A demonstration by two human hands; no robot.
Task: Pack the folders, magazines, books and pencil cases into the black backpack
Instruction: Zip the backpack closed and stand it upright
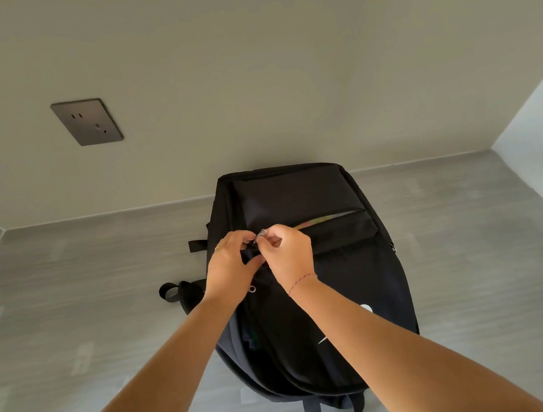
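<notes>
Two hands meet on the front of the black fabric backpack (pixel 309 270), which lies flat on the grey wood-grain worktop (pixel 88 316) against the beige wall. I see my right hand (pixel 288 255) pinching the small metal zipper pull (pixel 261 234) of the front pocket, whose slit gapes to the right. My left hand (pixel 231 266) is closed, pinching the backpack's cloth just beside it.

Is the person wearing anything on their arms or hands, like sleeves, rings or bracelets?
No sleeves show: both forearms are bare up to the picture's edge. The left hand wears a thin gold-coloured ring on one finger. The right hand has a thin red and blue string bracelet around the wrist. No gloves and no watch.
</notes>
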